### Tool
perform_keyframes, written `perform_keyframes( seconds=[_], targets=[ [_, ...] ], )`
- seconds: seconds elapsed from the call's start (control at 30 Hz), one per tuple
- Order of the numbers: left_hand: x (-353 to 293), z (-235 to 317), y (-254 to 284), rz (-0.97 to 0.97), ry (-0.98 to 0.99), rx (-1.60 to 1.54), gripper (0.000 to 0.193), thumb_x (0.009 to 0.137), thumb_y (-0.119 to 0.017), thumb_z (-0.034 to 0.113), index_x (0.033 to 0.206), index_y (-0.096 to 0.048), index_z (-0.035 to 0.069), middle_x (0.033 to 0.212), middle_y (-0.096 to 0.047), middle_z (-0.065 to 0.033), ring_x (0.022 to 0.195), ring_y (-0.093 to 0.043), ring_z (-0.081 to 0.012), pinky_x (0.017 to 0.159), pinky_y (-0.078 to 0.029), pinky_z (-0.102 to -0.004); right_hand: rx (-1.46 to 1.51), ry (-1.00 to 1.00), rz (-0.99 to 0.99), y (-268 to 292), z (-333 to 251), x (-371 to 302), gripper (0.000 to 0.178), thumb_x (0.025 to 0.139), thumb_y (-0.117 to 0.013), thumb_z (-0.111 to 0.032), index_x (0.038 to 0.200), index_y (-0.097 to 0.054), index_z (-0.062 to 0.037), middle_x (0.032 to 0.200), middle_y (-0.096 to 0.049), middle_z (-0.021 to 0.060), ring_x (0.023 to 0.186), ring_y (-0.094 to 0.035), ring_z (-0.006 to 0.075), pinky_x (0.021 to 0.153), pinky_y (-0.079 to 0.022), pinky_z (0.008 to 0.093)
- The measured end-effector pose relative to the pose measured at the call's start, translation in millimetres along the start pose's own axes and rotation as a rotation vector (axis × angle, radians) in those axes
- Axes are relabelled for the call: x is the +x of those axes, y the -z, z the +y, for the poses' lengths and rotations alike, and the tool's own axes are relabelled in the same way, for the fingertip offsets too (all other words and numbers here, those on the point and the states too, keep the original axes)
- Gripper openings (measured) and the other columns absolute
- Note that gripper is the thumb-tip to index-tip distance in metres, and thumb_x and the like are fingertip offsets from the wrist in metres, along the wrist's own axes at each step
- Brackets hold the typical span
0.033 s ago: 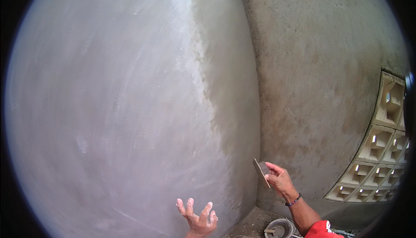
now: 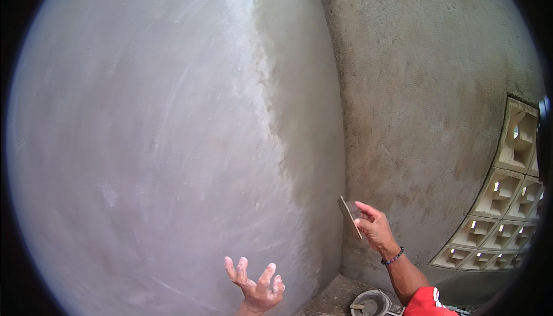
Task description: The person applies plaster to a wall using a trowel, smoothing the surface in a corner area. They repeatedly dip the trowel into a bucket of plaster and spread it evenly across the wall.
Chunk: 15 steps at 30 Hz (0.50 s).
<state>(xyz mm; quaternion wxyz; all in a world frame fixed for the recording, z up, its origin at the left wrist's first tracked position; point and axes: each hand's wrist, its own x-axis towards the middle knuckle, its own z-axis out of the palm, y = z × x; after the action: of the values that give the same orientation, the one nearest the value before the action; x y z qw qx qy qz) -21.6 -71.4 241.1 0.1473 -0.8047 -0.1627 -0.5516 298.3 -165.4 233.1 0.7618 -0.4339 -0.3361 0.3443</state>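
Note:
Thin and flat, a plastering float (image 2: 349, 218) is seen nearly edge-on in my right hand (image 2: 377, 232), its long side tilted. Thumb and fingers close on its back. The float is by the corner where the smooth grey left wall (image 2: 144, 143) meets the rougher brownish right wall (image 2: 415, 114); whether it touches plaster cannot be made out. Along that corner the left wall has a darker, damp-looking strip (image 2: 305, 132) with a ragged pale edge. My left hand (image 2: 259, 294), fingers spread and whitened with plaster, holds nothing in front of the left wall's lower part.
On the dirty floor (image 2: 331, 296) below the corner stands a round grey bucket (image 2: 387, 301) with a pale-handled tool in it. Pale perforated ventilation blocks (image 2: 500, 192) are set into the right wall at the far right. A red sleeve (image 2: 423, 304) covers my right upper arm.
My right hand has risen slightly with the float, along the corner. My left hand has shifted a little up and to the left, its fingers still spread.

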Motion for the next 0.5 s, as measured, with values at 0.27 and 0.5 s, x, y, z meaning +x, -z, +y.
perform_keyframes(
  seconds=[0.27, 0.5],
  targets=[
    [386.8, -70.2, 77.9, 0.519, -0.461, 0.571, 0.04, 0.083, -0.055, 0.013, 0.123, -0.055, 0.011, 0.139, -0.038, -0.0146, 0.135, -0.029, -0.0328, 0.11, -0.027, -0.0478, -0.527, 1.093, 0.142, -104.9, -298.9, 191.5, 0.05, 0.089, -0.059, -0.011, 0.133, -0.044, 0.0096, 0.099, -0.066, 0.0182, 0.079, -0.068, 0.0176, 0.063, -0.057, 0.0271],
    [460.3, -121.0, 70.8, 0.696, -0.183, 1.071, 0.038, 0.091, -0.054, 0.029, 0.128, -0.053, 0.02, 0.14, -0.04, -0.0106, 0.133, -0.034, -0.0319, 0.11, -0.036, -0.0497, -0.644, 1.48, 0.366, -164.8, -445.9, 320.5, 0.051, 0.073, -0.058, -0.006, 0.124, -0.061, -0.0059, 0.104, -0.068, 0.0148, 0.091, -0.065, 0.0207, 0.075, -0.053, 0.0345]
  ],
)
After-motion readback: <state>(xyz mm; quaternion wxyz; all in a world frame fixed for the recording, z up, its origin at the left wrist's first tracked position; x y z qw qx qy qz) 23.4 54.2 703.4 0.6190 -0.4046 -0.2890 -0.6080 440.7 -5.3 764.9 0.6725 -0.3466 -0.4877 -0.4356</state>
